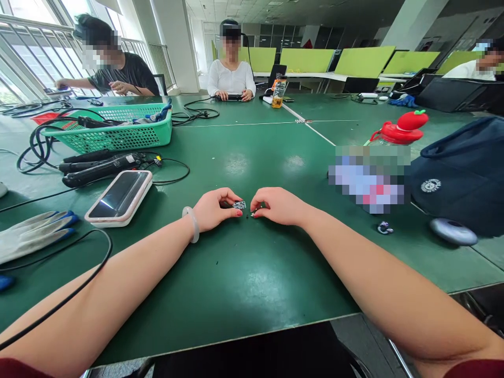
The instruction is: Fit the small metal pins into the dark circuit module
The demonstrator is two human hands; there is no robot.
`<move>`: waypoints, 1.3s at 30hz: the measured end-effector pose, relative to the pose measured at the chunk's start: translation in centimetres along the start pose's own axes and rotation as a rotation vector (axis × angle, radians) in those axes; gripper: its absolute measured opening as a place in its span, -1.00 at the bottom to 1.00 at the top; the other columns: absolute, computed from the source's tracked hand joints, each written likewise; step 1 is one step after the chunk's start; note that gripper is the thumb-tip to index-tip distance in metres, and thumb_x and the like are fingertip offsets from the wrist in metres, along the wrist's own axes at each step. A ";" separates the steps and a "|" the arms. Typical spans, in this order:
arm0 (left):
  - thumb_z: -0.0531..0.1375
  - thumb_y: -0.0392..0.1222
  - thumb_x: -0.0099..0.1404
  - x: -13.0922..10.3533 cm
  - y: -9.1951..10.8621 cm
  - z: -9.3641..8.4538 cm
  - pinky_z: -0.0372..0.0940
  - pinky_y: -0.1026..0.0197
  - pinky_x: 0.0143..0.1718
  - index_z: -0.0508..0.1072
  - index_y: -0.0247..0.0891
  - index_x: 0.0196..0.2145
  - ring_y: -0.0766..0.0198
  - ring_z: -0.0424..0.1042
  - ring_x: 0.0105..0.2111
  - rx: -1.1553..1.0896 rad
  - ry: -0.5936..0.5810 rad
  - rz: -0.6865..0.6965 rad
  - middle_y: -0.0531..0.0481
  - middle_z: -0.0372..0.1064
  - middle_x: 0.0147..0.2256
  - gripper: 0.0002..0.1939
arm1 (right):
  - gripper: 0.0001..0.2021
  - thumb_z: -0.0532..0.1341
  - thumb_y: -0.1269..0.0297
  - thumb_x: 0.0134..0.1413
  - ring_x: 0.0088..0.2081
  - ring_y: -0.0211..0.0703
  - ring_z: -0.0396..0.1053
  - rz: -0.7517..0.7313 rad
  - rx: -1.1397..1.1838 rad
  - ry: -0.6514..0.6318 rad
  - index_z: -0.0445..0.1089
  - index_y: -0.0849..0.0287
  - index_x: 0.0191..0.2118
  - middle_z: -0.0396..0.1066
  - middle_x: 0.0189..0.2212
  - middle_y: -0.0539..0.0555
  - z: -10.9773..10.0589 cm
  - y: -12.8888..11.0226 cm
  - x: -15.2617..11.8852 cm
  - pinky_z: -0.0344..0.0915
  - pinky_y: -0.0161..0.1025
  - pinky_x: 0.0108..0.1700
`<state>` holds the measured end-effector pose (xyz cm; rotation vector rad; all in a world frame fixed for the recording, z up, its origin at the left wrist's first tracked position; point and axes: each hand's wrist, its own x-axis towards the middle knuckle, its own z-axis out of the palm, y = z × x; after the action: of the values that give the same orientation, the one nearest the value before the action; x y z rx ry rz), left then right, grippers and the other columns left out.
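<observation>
My left hand (pixel 214 209), with a pale bangle at the wrist, pinches a small grey-and-white patterned piece (pixel 239 205) between thumb and fingers. It is too small for me to tell its kind. Just to the right, my right hand (pixel 277 206) has its thumb and fingertips pressed together. A tiny light bit shows at those fingertips, too small to name. The two hands are a short gap apart, low over the green table (pixel 252 262). Tiny dark specks lie on the tabletop between and below them.
At left are a white-framed phone (pixel 120 197), black handheld devices (pixel 102 168), gloves (pixel 35 233) and a green basket (pixel 118 134) with cables. A dark blue bag (pixel 464 168), a computer mouse (pixel 453 232) and a red-lidded bottle (pixel 399 131) stand right. Other people sit around.
</observation>
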<state>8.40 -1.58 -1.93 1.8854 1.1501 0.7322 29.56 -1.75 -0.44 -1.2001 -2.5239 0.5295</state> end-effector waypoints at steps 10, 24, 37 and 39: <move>0.30 -0.10 -0.04 -0.1 0.3 0.0 0.32 0.12 -0.23 0.41 -0.30 -0.29 0.26 0.41 -0.36 0.000 -0.010 -0.023 -0.04 0.45 -0.37 -0.65 | -0.89 0.13 0.34 0.11 -0.34 -0.28 0.27 -0.058 -0.138 0.026 0.40 0.14 -0.38 0.34 -0.38 0.00 1.5 0.3 0.8 0.10 -0.34 -0.34; 0.33 -0.02 -0.08 -0.3 0.5 0.1 0.26 0.23 -0.38 0.38 -0.29 -0.41 0.35 0.30 -0.48 0.016 0.024 0.018 0.07 0.34 -0.49 -0.66 | -0.84 0.03 0.41 0.14 -0.33 -0.28 0.26 -0.107 0.016 0.324 0.33 0.18 -0.36 0.33 -0.32 0.03 2.1 -2.3 0.7 0.13 -0.34 -0.31; 0.34 -0.07 -0.09 -0.2 0.6 0.0 0.23 0.25 -0.41 0.38 -0.30 -0.42 0.36 0.30 -0.50 -0.073 0.009 0.013 0.06 0.35 -0.49 -0.68 | -0.87 0.09 0.34 0.14 -0.39 -0.32 0.24 -0.138 0.012 0.351 0.38 0.18 -0.35 0.34 -0.37 0.01 2.1 -2.2 0.5 0.13 -0.35 -0.34; 0.34 -0.09 -0.09 -0.2 0.7 0.0 0.23 0.25 -0.41 0.38 -0.30 -0.41 0.37 0.30 -0.51 -0.095 0.012 0.004 0.07 0.36 -0.50 -0.68 | -0.87 0.10 0.34 0.13 -0.40 -0.32 0.23 -0.138 0.022 0.351 0.37 0.18 -0.35 0.34 -0.37 0.01 2.0 -2.2 0.5 0.13 -0.35 -0.35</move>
<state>8.57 -1.96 -1.37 1.8067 1.1000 0.7884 26.97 -3.03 -1.20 -1.0013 -2.2721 0.2825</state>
